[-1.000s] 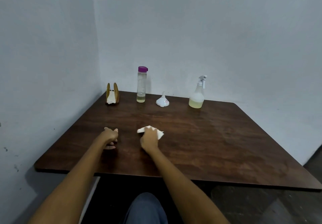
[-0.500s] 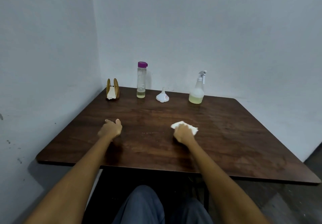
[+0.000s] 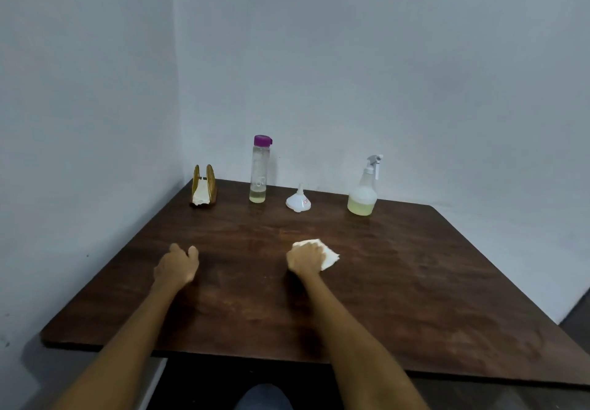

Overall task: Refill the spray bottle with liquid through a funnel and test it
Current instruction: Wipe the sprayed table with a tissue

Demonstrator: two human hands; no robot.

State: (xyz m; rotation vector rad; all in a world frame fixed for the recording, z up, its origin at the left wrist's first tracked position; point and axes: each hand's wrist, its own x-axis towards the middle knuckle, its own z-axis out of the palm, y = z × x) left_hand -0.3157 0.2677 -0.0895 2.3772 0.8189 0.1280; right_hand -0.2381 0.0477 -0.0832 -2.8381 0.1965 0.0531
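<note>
The spray bottle [image 3: 363, 191], clear with a white trigger head and pale yellow liquid in its base, stands at the back right of the table. A white funnel [image 3: 298, 201] lies mouth down to its left. Further left stands a tall clear bottle [image 3: 259, 171] with a purple cap and a little liquid at the bottom. My right hand [image 3: 305, 258] holds a crumpled white tissue [image 3: 329, 258] against the tabletop, well in front of the funnel. My left hand [image 3: 177, 266] rests on the table with loosely curled fingers and holds nothing.
A brown wooden table [image 3: 415, 282] sits in a corner of white walls. A yellow napkin holder [image 3: 204, 186] with tissues stands at the back left. My knee shows below the table's front edge.
My right hand slid the tissue to the right across the table, then came back slightly left. My left hand stayed in place.
</note>
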